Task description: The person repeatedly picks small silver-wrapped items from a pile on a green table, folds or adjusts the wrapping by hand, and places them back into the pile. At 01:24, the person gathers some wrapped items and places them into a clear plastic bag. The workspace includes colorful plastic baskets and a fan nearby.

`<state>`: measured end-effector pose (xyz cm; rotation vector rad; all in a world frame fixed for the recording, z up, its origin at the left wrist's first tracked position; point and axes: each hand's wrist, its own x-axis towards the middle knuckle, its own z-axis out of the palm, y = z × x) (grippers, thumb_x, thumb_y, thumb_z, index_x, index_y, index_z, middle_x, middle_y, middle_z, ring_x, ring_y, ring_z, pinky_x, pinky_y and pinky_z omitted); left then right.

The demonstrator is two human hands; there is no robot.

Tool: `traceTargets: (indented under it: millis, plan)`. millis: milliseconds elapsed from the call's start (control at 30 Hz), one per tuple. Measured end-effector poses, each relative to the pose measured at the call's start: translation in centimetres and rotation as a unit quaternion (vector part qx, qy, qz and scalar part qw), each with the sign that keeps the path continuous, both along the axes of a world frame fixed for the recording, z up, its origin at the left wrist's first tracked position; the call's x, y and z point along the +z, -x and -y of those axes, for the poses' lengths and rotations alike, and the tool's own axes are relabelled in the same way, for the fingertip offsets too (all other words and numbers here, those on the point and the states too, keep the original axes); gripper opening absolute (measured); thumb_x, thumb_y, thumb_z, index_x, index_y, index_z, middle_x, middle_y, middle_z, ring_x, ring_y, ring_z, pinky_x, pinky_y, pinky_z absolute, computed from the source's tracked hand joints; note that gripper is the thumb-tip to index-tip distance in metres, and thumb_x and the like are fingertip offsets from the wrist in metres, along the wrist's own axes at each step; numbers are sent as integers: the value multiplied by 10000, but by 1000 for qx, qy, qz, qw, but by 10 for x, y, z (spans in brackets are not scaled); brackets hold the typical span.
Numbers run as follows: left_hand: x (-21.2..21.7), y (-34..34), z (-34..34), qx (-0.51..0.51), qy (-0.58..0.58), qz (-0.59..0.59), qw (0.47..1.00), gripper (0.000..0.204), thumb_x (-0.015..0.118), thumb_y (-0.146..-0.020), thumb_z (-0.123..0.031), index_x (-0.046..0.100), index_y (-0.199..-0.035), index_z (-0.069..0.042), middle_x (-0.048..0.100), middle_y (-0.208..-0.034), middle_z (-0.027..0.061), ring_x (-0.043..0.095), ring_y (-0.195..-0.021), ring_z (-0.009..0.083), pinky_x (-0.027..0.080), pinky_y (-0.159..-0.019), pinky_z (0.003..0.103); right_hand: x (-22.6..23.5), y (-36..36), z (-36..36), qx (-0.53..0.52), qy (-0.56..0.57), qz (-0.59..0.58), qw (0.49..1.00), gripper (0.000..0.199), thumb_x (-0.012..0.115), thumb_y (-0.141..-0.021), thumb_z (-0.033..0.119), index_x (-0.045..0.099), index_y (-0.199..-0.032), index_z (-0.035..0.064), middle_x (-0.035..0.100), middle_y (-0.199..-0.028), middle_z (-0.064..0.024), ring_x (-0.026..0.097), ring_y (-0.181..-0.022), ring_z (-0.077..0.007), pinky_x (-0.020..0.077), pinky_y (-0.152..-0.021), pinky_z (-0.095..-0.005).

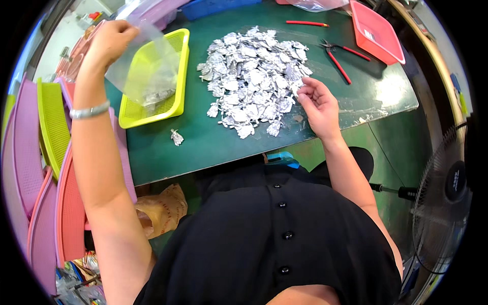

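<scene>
One left hand (109, 44), one right hand (321, 109), one heap of silvery pieces (256, 79), one loose silvery piece (177, 137), one held clear bag (127, 71), one pair of pliers (330, 49), one bracelet (90, 111), four shirt buttons (288, 235), one fan (455, 183)

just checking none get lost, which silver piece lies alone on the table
The silver piece by the near end of the yellow-green basket. It lies alone on the green tabletop; the others there are bunched in the heap.
</scene>
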<state>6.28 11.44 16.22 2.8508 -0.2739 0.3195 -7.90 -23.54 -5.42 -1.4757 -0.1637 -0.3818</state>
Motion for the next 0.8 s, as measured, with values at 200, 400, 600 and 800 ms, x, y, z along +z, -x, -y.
traceTargets:
  millis: [200, 400, 600, 800]
  plan:
    - [-35, 101, 86, -183, 343, 117, 914, 133, 603, -804, -116, 624, -840, 10, 559, -653, -11, 470, -582, 37, 372, -522, 187, 19, -6, -7, -108, 305, 115, 939, 371, 597, -717, -13, 519, -1079, 24, 581, -827, -63, 535, -721, -174, 445, -629, -264]
    - [-127, 102, 131, -194, 397, -142, 886, 106, 565, -823, -88, 617, -871, -8, 547, -707, -17, 486, -597, 42, 393, -530, 180, 32, -21, -13, -97, 458, 78, 880, 457, 660, -691, 112, 497, -1114, 56, 597, -874, -68, 521, -803, -250, 435, -704, -348]
    - [-150, 90, 147, -151, 503, -275, 806, 220, 538, -840, -150, 571, -1004, -7, 585, -769, 25, 517, -601, 57, 408, -513, 182, 40, -27, -11, -61, 456, 68, 885, 490, 662, -685, 94, 485, -1142, 72, 583, -863, -56, 525, -806, -228, 437, -703, -334]
    - [-163, 87, 153, -139, 598, -306, 727, 220, 542, -861, -165, 570, -1016, -11, 585, -804, 32, 544, -621, 68, 432, -523, 184, 42, -17, -26, -50, 359, 127, 923, 535, 665, -657, 56, 470, -1155, 54, 577, -827, -87, 543, -759, -256, 444, -670, -353]
